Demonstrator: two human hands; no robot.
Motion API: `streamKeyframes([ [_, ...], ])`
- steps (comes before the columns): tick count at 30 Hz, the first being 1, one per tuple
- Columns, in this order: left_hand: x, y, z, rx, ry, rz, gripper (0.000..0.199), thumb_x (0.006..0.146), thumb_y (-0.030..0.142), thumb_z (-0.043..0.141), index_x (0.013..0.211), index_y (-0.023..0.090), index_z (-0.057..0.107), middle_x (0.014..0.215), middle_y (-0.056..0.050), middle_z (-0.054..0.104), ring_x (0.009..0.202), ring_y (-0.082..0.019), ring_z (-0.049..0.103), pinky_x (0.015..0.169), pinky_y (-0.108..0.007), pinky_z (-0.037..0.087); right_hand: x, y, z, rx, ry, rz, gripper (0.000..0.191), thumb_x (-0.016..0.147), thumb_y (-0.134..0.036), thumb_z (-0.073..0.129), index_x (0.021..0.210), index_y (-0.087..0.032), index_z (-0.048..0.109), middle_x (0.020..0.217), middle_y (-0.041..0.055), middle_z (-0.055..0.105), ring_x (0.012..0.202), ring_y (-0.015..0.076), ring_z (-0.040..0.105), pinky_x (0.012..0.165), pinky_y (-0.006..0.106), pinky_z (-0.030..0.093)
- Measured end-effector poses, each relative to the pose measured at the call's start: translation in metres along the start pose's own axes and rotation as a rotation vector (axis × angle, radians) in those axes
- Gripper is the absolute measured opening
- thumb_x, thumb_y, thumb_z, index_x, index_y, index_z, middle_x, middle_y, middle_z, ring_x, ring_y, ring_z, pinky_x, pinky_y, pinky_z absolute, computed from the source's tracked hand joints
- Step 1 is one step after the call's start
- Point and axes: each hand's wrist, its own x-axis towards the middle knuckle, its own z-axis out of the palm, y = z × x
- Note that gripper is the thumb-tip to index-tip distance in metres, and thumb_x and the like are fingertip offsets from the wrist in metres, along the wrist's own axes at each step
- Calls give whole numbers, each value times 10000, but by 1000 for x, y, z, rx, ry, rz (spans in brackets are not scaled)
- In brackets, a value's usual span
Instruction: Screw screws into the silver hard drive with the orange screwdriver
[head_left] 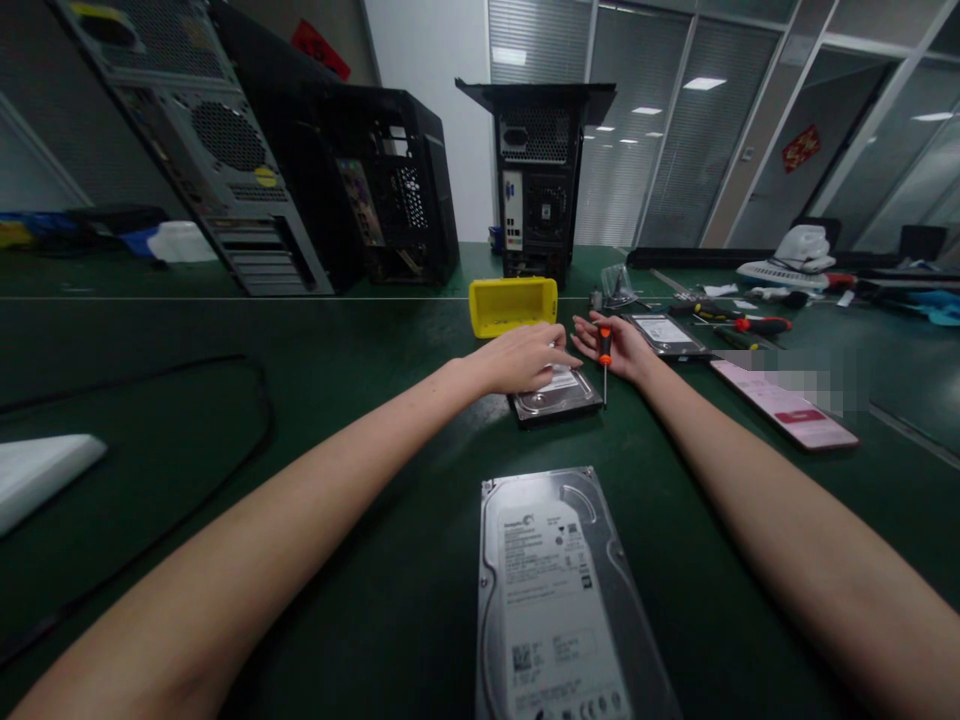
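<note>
"Green worktop (405, 600), glass wall with blinds (675, 150) behind it, and computer cases (544, 150) towards the far edge. Where are the hands?"

"Around a hard drive (559, 400), which lies flat towards the middle of the far edge, in front of a yellow tray (514, 288). The left hand (525, 357) is laid over it with bent fingers, perhaps for keeping it steady."

"Does this grip pinch something?"

"I cannot tell, because the hand hides what is under the fingertips."

"And the right hand (616, 345)?"

"It is just beside the drive, on the side of the right edge, with the palm turned up. Its grip is closed lightly on a screwdriver (605, 347), whose shaft points down near the drive's corner. Other fingers are loosely spread; probably the tool is carried so that they can help also."

"Why does the tray stand so close?"

"I suppose so that both hands can reach it easily."

"What else is there?"

"A second hard drive (559, 610) lies nearer to the near edge, label up, well apart from the hands. A third hard drive (664, 333), some hand tools (761, 325) and a phone (784, 405) lie towards the right edge, maybe so that they do not disturb the arms."
</note>
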Motion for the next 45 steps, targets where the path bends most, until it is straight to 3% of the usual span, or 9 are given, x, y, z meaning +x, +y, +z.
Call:
streamKeyframes([
  [19,-1,3,-3,-54,9,-66,447,868,233,479,1303,244,580,1106,-82,544,955,-196,531,794,-298,401,-5,0,5,-6,15,-7,237,816,-44,417,972,-196,509,868,54,732,771,161,716,793,412,606],
  [45,2,4,-3,7,-15,-54,454,854,209,493,1285,307,599,1086,-65,548,924,-183,519,782,-291,395,-2,-1,3,1,20,-8,233,816,-43,423,975,-198,495,906,63,726,779,149,714,780,384,608],
])
